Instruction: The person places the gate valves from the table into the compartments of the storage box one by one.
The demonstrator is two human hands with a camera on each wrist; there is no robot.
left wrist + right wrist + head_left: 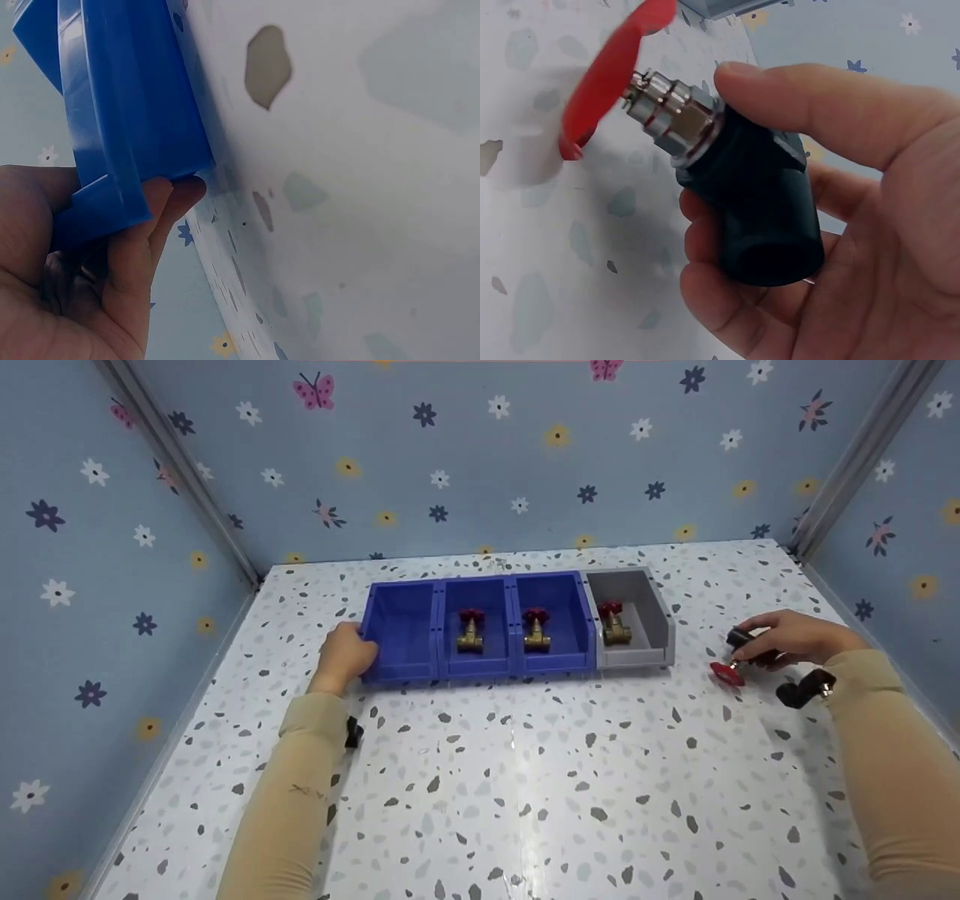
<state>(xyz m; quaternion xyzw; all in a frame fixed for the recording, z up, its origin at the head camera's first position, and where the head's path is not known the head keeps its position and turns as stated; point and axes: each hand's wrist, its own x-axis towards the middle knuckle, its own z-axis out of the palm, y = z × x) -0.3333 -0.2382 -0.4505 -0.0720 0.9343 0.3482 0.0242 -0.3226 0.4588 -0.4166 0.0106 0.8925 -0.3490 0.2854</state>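
My left hand (345, 654) grips the outer side of the leftmost blue bin (401, 669). In the left wrist view, the thumb lies on one side of the bin's edge (124, 150) and the fingers on the other. Over the table at the far right, my right hand (802, 637) holds a black valve with a red handwheel (726, 674). The right wrist view shows its black body (769, 202) between thumb and fingers, a round opening facing the camera. A silver metal stem (676, 116) joins body to handwheel, which tilts away from the hand.
Right of the leftmost bin stand two more blue bins and a grey bin (634, 658), side by side in a row. Brass valves (470, 639) with red handwheels lie one in each of these three. Patterned walls (480, 457) enclose the speckled white table (480, 780) at back and sides.
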